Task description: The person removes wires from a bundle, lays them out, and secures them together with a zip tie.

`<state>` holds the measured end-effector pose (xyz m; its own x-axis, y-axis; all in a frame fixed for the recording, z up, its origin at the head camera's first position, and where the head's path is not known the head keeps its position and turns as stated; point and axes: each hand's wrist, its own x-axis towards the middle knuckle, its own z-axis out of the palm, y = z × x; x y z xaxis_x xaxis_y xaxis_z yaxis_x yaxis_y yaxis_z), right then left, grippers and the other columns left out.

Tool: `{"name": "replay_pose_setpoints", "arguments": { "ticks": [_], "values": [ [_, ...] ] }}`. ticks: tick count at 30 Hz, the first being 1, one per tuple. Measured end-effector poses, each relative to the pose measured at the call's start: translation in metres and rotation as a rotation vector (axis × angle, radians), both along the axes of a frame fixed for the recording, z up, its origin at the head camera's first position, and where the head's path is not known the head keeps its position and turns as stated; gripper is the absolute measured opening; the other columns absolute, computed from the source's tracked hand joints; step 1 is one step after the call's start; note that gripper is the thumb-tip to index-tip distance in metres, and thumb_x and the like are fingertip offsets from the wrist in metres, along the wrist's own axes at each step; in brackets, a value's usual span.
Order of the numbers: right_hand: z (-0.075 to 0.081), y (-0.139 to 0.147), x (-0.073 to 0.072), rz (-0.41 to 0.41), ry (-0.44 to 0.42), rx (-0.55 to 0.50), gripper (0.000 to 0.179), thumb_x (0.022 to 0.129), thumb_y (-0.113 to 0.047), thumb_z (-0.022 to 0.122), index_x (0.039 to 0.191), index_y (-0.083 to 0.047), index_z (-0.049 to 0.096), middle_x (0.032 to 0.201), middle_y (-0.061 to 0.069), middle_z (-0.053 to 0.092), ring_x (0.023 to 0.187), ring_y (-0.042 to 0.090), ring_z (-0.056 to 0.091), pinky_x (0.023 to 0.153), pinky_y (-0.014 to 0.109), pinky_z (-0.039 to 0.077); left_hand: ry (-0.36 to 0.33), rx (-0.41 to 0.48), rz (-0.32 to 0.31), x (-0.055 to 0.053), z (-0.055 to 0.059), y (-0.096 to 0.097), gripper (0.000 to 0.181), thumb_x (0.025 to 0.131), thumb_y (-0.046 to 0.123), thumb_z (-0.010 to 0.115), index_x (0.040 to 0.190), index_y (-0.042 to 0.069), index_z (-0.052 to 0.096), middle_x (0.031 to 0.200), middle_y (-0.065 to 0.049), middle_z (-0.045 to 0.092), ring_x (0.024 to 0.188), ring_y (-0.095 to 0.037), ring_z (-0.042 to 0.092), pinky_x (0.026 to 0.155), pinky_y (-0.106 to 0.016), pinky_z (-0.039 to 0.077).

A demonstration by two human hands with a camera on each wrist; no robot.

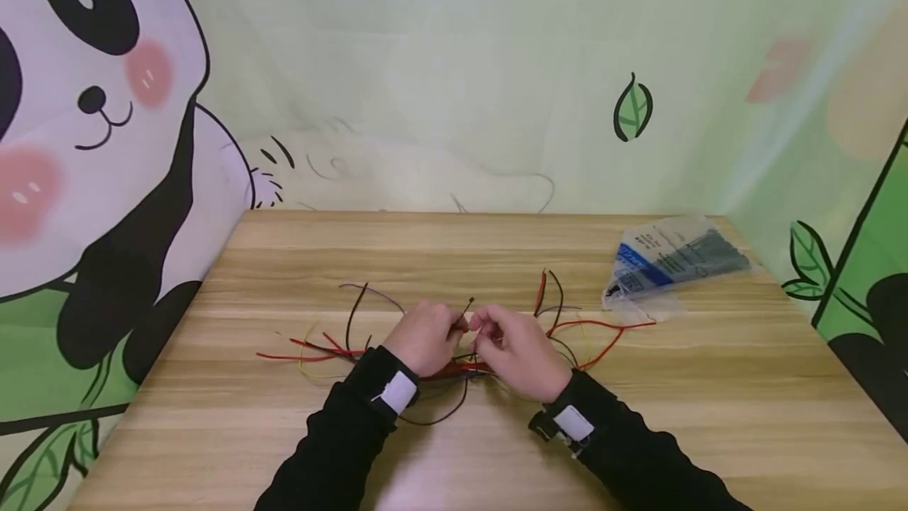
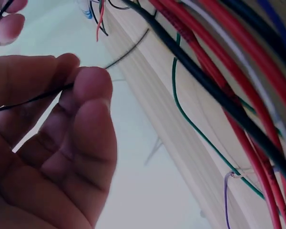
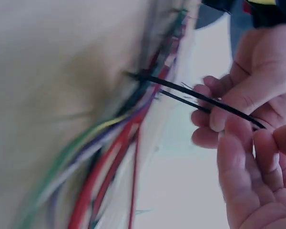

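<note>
A bundle of red, black, green, purple and other thin wires [image 3: 148,102] lies across the table, its loose ends fanned out to both sides. Round its middle passes a black cable tie [image 3: 200,96], both ends drawn out toward the fingers. My left hand [image 1: 426,337] pinches one length of the tie between thumb and fingertips, as the left wrist view shows closely. Right beside it, my right hand [image 1: 521,353] pinches the other part with its fingertips. The two hands nearly touch above the bundle. Fingers hide the tie's head.
At the back right of the wooden table [image 1: 454,251] lies a clear plastic bag [image 1: 660,259] with a blue label and dark strips inside. Loose red wire ends [image 1: 610,326] spread to the right, others to the left. A printed panda cloth [image 1: 397,85] hangs behind.
</note>
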<state>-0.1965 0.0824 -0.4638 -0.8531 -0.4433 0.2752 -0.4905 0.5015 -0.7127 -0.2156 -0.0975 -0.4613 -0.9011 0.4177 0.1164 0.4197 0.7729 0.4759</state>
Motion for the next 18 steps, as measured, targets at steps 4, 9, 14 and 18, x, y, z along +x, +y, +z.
{"name": "replay_pose_setpoints", "arguments": {
  "ticks": [4,9,14,18],
  "values": [
    [0.0012,-0.0062,-0.0061,-0.032,-0.086,-0.102,0.015,0.091,-0.001,0.056,0.104,-0.004,0.064,0.083,0.005,0.065,0.065,0.01,0.062,0.057,0.021,0.047,0.002,0.034,0.012,0.0023,-0.0001,-0.0004,0.013,0.094,0.003,0.063,0.101,0.003,0.075,0.098,-0.01,0.076,0.086,-0.019,0.069,0.078,-0.037,0.056],
    [0.0009,-0.0105,-0.0083,-0.041,-0.201,-0.191,0.013,0.097,-0.002,0.055,0.108,-0.003,0.061,0.087,0.011,0.062,0.069,0.028,0.07,0.05,0.026,0.05,0.033,0.035,0.008,0.0057,0.003,-0.0012,0.015,0.095,0.002,0.06,0.106,0.001,0.07,0.095,-0.013,0.074,0.08,-0.019,0.066,0.074,-0.036,0.054],
    [-0.0027,-0.0114,-0.0079,-0.014,-0.264,-0.227,0.012,0.1,-0.007,0.059,0.111,-0.002,0.059,0.091,0.013,0.062,0.074,0.034,0.069,0.057,0.039,0.058,0.046,0.043,0.0,0.0078,0.0067,-0.0027,0.015,0.095,0.001,0.059,0.108,-0.001,0.066,0.089,-0.013,0.072,0.071,-0.017,0.059,0.066,-0.033,0.051],
    [-0.0021,-0.0104,-0.0091,-0.037,-0.327,-0.287,0.016,0.099,-0.008,0.061,0.113,0.001,0.058,0.094,0.015,0.061,0.074,0.027,0.067,0.06,0.037,0.058,0.053,0.059,-0.005,0.0075,0.0088,-0.0042,0.014,0.096,0.002,0.058,0.109,0.001,0.065,0.095,-0.013,0.073,0.071,-0.015,0.058,0.067,-0.032,0.05]
  ]
}}
